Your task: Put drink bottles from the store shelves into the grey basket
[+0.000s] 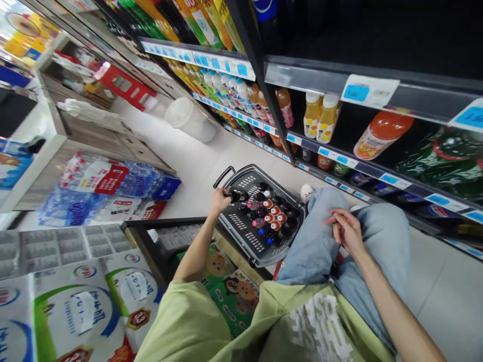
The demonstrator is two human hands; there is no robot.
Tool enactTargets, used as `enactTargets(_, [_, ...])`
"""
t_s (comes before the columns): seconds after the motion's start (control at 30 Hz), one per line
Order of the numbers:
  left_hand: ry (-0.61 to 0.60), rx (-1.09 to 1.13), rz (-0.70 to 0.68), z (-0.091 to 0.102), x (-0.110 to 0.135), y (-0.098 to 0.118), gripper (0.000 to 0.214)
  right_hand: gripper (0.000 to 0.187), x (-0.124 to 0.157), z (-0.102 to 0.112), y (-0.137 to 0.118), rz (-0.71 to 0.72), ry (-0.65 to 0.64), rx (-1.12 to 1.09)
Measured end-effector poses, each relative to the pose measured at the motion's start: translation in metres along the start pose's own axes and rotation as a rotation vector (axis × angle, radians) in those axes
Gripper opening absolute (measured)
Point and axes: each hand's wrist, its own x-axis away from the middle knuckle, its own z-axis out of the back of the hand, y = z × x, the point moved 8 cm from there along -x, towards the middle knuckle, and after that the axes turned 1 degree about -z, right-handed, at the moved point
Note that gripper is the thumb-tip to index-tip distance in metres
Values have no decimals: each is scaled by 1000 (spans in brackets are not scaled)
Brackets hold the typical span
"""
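At the far left part of the grey plastic basket (247, 241), my left hand (221, 202) is closed around the end of a dark bottle (238, 196), which lies over the basket's inside. Several bottles stand in the basket: dark-capped ones, orange ones with white caps (275, 217), pink-capped ones and two blue-capped ones (269, 241). My right hand (346, 230) hovers over or rests on my bent knees, its fingers loosely apart with nothing in them.
Drink shelves (328, 151) with price tags run along the right, holding juice bottles (327, 118). Shrink-wrapped water packs (101, 186) sit on the floor at left, near a white bucket (188, 118). Milk cartons (75, 311) are stacked at lower left.
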Motion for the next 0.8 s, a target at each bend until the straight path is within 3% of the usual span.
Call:
enactTargets(0.17, [-40,24,162,-46,-12,-48,26,37,0,1,2,2,11,53])
enactTargets(0.3, [-108,14,176,-86,-17,-68,30,36,-1,3,0,-15,24,87])
enactTargets(0.57, [-240,11,134,-155,-23,-57,39,37,0,3,-3,-65,83,120])
enactTargets(0.8, [-289,-2,114,-192,-28,-49,52,40,0,8,-2,-103,121,172])
